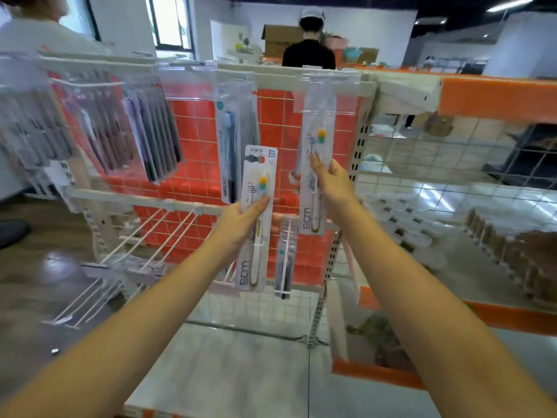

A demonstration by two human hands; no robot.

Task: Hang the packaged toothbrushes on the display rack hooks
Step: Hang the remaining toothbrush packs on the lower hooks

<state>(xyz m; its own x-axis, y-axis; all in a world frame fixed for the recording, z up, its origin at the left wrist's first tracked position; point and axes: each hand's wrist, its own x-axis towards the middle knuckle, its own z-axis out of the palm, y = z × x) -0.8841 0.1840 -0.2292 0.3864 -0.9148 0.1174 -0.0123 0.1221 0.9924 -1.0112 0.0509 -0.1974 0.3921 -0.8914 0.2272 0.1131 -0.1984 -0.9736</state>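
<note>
Clear plastic pack [318,164], pinched mid-length in the right hand [331,184], is nearing the top hook [327,74]; its hang hole needs aligning squarely. Left hand [241,223] is gripping another pack [258,218] lower down, waiting.

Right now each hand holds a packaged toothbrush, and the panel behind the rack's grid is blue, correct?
Not quite: the panel behind the rack's grid is orange-red, not blue, as the head view shows. Each hand, left and right, does hold a packaged toothbrush.
</note>
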